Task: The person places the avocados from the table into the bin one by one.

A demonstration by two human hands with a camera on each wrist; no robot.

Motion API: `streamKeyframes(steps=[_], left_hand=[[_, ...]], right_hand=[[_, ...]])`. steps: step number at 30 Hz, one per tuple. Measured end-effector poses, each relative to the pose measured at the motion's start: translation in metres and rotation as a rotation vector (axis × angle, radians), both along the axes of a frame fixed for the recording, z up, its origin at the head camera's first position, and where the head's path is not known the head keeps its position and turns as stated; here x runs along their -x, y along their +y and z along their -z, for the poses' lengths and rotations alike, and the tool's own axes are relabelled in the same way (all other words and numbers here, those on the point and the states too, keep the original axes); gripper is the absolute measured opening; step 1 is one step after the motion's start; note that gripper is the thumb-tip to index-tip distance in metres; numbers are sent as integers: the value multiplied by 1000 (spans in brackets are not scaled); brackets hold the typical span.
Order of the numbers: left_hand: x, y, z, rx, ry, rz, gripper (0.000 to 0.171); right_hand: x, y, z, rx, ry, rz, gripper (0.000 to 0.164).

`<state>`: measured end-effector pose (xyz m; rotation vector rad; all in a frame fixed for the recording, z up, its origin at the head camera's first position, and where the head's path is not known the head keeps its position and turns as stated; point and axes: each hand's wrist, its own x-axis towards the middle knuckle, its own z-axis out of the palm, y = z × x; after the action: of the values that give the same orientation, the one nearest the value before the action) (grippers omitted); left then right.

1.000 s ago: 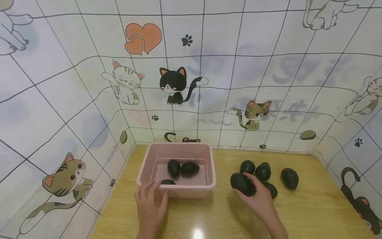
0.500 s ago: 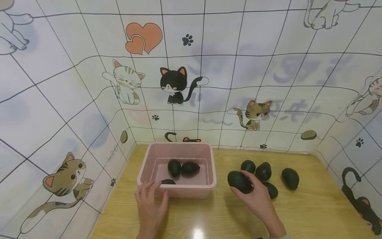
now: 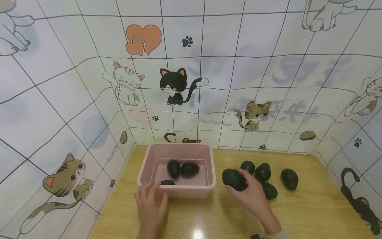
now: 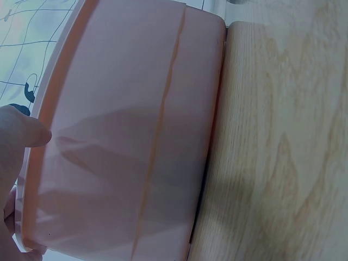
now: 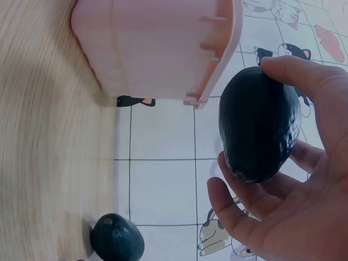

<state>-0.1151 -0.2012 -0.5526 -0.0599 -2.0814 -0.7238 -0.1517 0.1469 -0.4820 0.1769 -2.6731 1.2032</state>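
Carrying one avocado (image 3: 233,179) just right of the pink bin (image 3: 191,187), the right hand (image 3: 253,192) has its fingers (image 5: 234,209) and thumb part-spread round the fruit's sides, gripping it off the counter (image 3: 209,215). The left hand (image 3: 151,202) pinches the bin's near rim, fingers curled over it, thumb against the outer face.

To do this well, I'd hold the rounded sides firmly without squeezing and pass any move over the bin well above its right rim. Three avocados (image 3: 190,169) lie inside; a gentle release in the bare floor toward the bin's right side should spare them a knock. The left hand's light brace ought to stop the bin sliding. Four more avocados (image 3: 263,172) sit on the counter right of the bin.

No brand or label shows on fruit or bin. On the cat-patterned wall covering (image 3: 221,69) behind it, blurred blue-grey marks (image 3: 295,109) to the right may be lettering, but are unreadable.
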Motion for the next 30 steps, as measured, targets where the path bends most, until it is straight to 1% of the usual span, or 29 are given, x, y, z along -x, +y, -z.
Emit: streamKeyframes(steps=[5, 9, 14, 20, 23, 26, 30], left_hand=[[1, 0, 1, 9, 18, 4, 38], [0, -1, 2, 10, 1, 7, 37], [0, -1, 1, 6, -4, 5, 38], [0, 0, 0, 13, 17, -3, 39], [0, -1, 1, 8, 3, -1, 38], [0, -1, 2, 2, -29, 2, 38], [0, -2, 4, 10, -19, -4, 38]], right_hand=[[1, -4, 1, 12, 24, -9, 76], [1, -8, 0, 10, 46, -12, 75], [2, -14, -5, 6, 85, -25, 74], [3, -21, -8, -8, 69, -69, 74], [4, -24, -9, -12, 80, -84, 74], [6, -28, -10, -14, 89, -92, 75], [7, -33, -10, -19, 73, -101, 74]])
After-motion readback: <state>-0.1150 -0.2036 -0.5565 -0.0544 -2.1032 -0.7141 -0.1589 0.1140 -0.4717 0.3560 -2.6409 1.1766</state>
